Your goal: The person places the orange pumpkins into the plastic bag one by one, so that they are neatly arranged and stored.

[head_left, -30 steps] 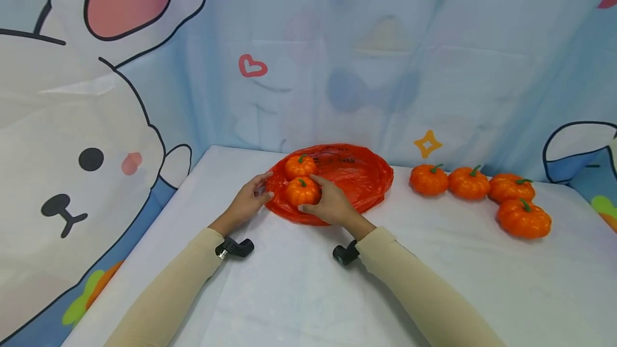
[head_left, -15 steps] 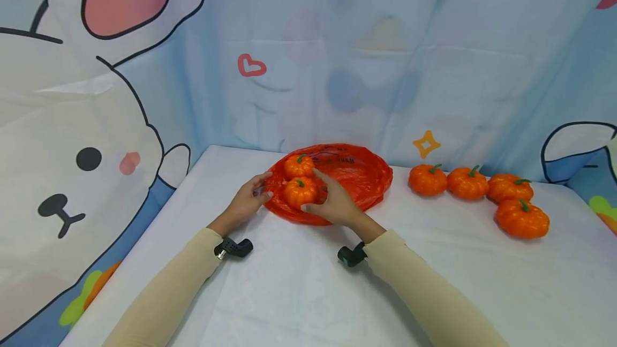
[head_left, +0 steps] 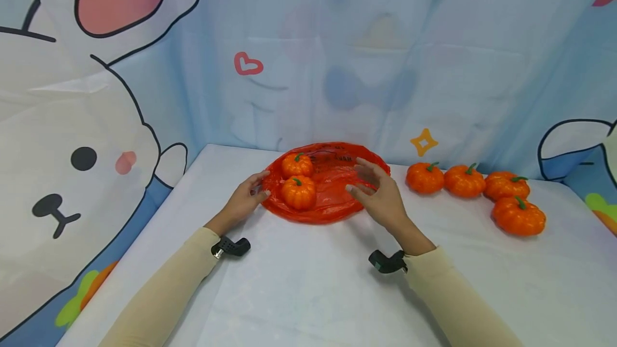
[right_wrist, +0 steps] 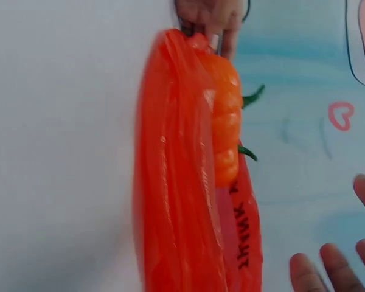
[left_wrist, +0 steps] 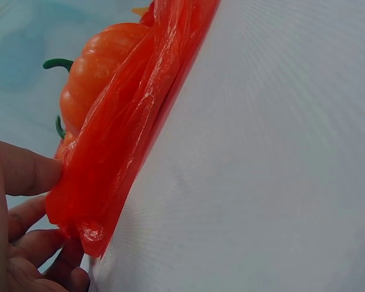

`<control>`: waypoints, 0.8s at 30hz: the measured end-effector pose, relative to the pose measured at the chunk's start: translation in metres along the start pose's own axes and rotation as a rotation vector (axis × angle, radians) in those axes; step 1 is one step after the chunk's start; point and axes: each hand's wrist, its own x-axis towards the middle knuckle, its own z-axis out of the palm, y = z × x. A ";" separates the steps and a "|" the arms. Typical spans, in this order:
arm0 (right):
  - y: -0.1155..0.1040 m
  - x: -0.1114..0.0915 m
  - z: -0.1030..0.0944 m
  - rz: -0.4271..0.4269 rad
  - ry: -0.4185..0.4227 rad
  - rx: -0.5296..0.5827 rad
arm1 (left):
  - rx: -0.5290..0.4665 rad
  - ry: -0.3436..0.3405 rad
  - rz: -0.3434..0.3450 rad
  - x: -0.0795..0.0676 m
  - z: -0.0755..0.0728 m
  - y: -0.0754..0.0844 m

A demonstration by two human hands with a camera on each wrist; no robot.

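A red plastic bag [head_left: 332, 209], its mouth spread wide, lies on the white table with two small orange pumpkins inside at its left: a front pumpkin [head_left: 299, 194] and a rear pumpkin [head_left: 296, 165]. Both have green stems. My left hand [head_left: 241, 203] touches the bag's left rim, thumb and fingers parted around the edge; the left wrist view shows the thumb [left_wrist: 33, 173] against the crinkled red film. Over the bag's right side is my right hand [head_left: 383, 197], fingers spread and nothing held. Its fingertips [right_wrist: 334, 264] show apart from the bag in the right wrist view.
Several more orange pumpkins stand at the back right: a left one [head_left: 424, 178], a second [head_left: 464, 181], another behind [head_left: 506, 186] and the nearest [head_left: 518, 216]. A blue cartoon-printed curtain [head_left: 308, 95] hangs behind the table [head_left: 299, 283].
My right hand has let go of the front pumpkin, which stays in the bag, and has moved right across the bag with its fingers spread. My left hand keeps its place at the rim.
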 end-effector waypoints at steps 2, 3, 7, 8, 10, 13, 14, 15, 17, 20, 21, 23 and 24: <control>0.000 0.000 -0.008 -0.026 0.060 0.027 | 0.002 0.000 0.003 0.000 0.000 0.000; 0.000 0.001 -0.012 -0.029 0.082 0.037 | 0.004 0.001 0.006 0.000 -0.001 0.000; 0.000 0.005 -0.029 0.003 0.193 0.022 | 0.006 -0.001 0.011 -0.001 -0.001 0.001; 0.001 0.007 -0.034 0.027 0.230 0.003 | 0.006 -0.002 0.011 -0.001 -0.001 0.002; 0.007 0.011 -0.046 0.072 0.318 -0.054 | -0.001 -0.002 0.006 -0.001 0.000 0.002; 0.022 0.018 -0.067 0.165 0.418 -0.141 | -0.004 -0.004 -0.003 0.000 0.001 0.002; 0.028 0.019 -0.074 0.205 0.436 -0.164 | -0.005 -0.007 -0.003 0.000 0.001 0.001; 0.034 0.020 -0.081 0.239 0.448 -0.187 | -0.006 -0.008 -0.004 0.001 0.002 0.001; 0.046 0.021 -0.092 0.305 0.449 -0.222 | -0.002 -0.008 -0.003 0.001 0.002 0.001; 0.060 0.022 -0.103 0.379 0.430 -0.245 | -0.004 -0.003 -0.002 0.001 0.001 0.000; 0.064 0.022 -0.106 0.395 0.426 -0.251 | -0.002 -0.002 -0.001 0.001 0.000 0.000; 0.070 0.022 -0.109 0.421 0.414 -0.255 | -0.006 -0.003 -0.004 0.001 0.000 -0.001; 0.072 0.022 -0.110 0.433 0.408 -0.262 | -0.005 -0.004 -0.003 0.001 0.000 -0.001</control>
